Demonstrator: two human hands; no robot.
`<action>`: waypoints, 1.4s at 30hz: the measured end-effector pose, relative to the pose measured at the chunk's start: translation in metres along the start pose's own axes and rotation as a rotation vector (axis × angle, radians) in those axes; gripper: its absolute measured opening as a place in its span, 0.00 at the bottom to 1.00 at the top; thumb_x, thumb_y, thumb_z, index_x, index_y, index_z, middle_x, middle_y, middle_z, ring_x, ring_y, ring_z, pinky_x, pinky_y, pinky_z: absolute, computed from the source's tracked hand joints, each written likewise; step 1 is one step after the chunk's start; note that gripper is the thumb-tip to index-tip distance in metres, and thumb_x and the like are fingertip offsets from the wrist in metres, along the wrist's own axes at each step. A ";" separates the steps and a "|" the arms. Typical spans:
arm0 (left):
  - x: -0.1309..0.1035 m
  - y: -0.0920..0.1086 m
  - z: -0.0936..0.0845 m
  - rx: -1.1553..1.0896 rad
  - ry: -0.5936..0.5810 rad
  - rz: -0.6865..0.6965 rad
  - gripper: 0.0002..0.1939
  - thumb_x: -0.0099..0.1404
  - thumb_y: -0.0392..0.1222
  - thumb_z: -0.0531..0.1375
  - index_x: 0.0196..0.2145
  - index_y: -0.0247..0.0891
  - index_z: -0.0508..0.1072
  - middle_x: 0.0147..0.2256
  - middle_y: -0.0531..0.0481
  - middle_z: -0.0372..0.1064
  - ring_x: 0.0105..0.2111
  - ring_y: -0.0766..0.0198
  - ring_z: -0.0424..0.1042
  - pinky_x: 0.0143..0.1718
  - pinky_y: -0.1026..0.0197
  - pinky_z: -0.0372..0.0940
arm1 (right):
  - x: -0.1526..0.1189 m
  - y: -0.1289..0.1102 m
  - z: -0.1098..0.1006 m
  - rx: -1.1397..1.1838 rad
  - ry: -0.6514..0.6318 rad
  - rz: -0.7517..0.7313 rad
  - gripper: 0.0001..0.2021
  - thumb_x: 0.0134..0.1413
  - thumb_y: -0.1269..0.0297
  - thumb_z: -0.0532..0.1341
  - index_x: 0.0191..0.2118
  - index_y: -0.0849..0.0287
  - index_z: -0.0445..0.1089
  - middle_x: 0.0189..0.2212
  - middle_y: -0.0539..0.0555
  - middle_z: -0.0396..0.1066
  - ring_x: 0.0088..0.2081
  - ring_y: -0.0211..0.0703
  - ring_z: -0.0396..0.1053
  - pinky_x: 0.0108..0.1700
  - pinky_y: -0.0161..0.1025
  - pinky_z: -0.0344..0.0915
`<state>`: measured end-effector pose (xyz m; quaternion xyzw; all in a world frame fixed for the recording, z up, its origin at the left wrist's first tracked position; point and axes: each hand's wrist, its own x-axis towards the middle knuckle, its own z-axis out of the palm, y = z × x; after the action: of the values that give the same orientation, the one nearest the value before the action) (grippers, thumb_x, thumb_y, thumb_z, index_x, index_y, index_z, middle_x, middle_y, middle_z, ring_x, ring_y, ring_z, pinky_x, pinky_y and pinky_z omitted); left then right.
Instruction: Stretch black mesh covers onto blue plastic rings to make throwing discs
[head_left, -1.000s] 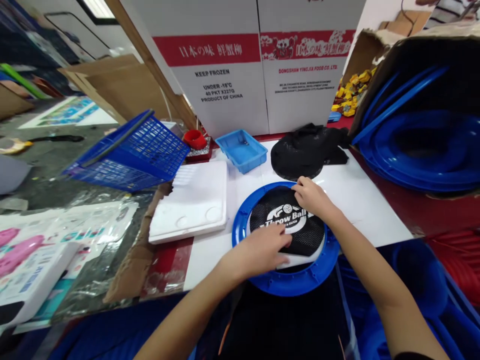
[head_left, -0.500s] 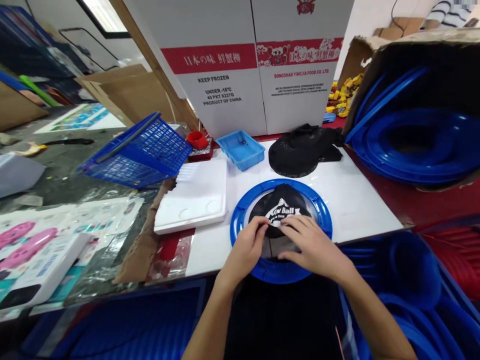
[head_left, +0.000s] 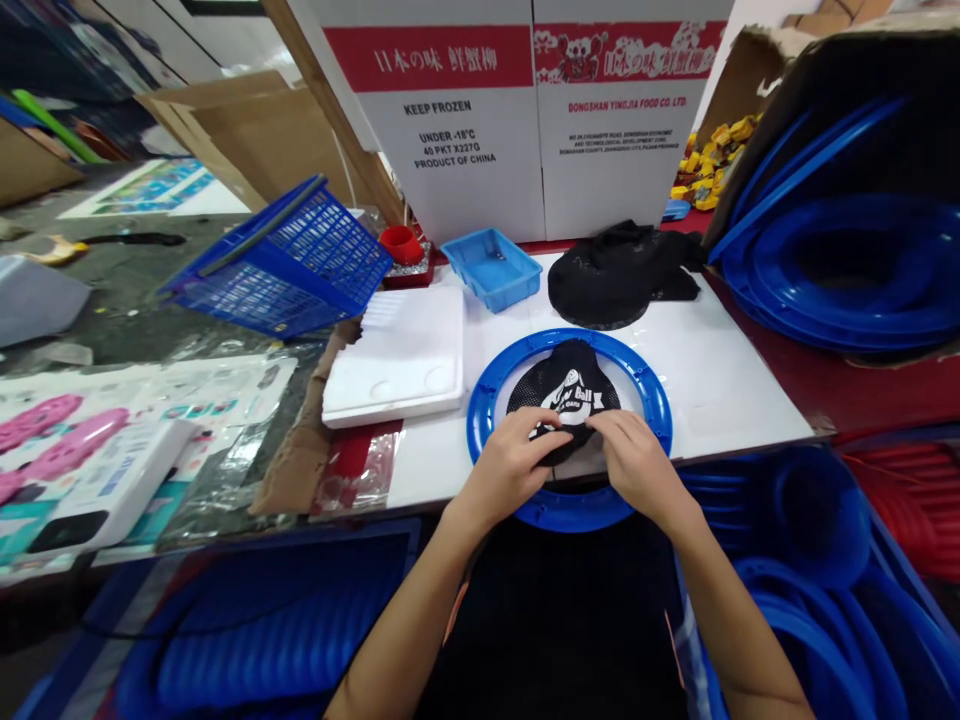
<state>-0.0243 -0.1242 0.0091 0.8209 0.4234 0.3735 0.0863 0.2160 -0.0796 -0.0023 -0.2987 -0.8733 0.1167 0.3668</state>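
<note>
A blue plastic ring [head_left: 646, 378] lies on a white board, its near edge jutting past the table edge. Inside it rests a black mesh cloth [head_left: 574, 365] with white lettering. My left hand [head_left: 517, 455] pinches the near left edge of the cloth, fingers bent. At the near right edge of the same cloth, my right hand [head_left: 637, 455] has its fingers pressed together on the fabric. Both wrists pass over the ring's near side. More black mesh cloth [head_left: 611, 275] lies behind the ring.
Behind the ring sit a light blue tray [head_left: 499, 275] and a tall white carton [head_left: 465, 190]. White foam [head_left: 405, 360] and a blue basket [head_left: 292, 260] are on the left. At right, a cardboard box [head_left: 739, 100] holds blue rings; more blue parts [head_left: 817, 520] sit below.
The view has tilted down slightly. My right hand has moved from lying spread over the cloth to pinching its near right edge. My left hand remains at the cloth's near edge.
</note>
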 end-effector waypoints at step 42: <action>-0.011 0.006 0.048 -0.091 0.343 -0.100 0.09 0.75 0.32 0.64 0.48 0.41 0.82 0.43 0.46 0.81 0.46 0.59 0.76 0.49 0.52 0.73 | -0.001 0.033 -0.013 0.050 -0.067 -0.128 0.11 0.69 0.70 0.65 0.51 0.49 0.80 0.50 0.55 0.80 0.57 0.52 0.75 0.71 0.68 0.62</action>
<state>0.0081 -0.1280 -0.0282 0.7183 0.4548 0.5220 0.0686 0.2400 -0.0538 -0.0080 -0.2289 -0.8992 0.1247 0.3513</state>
